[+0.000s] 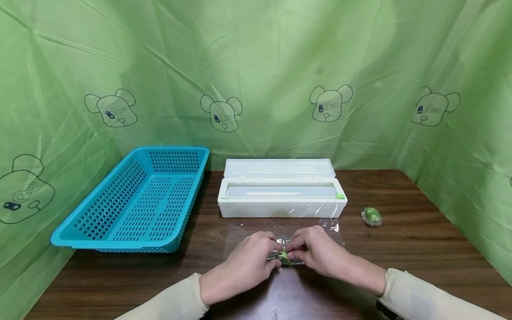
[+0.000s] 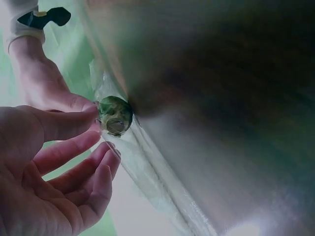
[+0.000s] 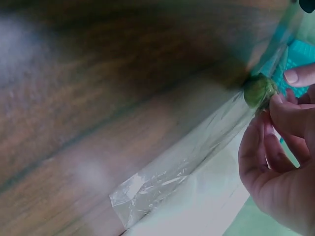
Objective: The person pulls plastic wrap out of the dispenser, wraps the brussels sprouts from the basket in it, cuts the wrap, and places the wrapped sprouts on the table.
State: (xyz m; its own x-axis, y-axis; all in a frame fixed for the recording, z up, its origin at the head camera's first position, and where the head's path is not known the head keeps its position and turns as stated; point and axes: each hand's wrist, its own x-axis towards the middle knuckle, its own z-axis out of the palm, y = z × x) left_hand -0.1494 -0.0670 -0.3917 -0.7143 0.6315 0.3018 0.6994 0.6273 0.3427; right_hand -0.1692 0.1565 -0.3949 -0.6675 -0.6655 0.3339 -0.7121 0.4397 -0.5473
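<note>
A small round green vegetable (image 1: 283, 257), like a Brussels sprout with its cut stem end showing (image 2: 116, 123), sits on a sheet of clear cling film (image 1: 236, 238) near the front of the table. From one side my left hand (image 1: 251, 262) pinches the film close against it, thumb nearer me. Opposite, my right hand (image 1: 320, 251) pinches film at the sprout's top with thumb and forefinger. Both hands' fingertips almost meet over it. In the right wrist view the film (image 3: 157, 182) stretches out flat beside the sprout (image 3: 259, 91).
Behind the hands stands a white cling film dispenser (image 1: 280, 208), its lid raised and a green slider at its right end. A blue slotted basket (image 1: 190, 195) is at the left. One film-wrapped green ball (image 1: 372, 216) lies to the right on the wooden table (image 1: 420, 249).
</note>
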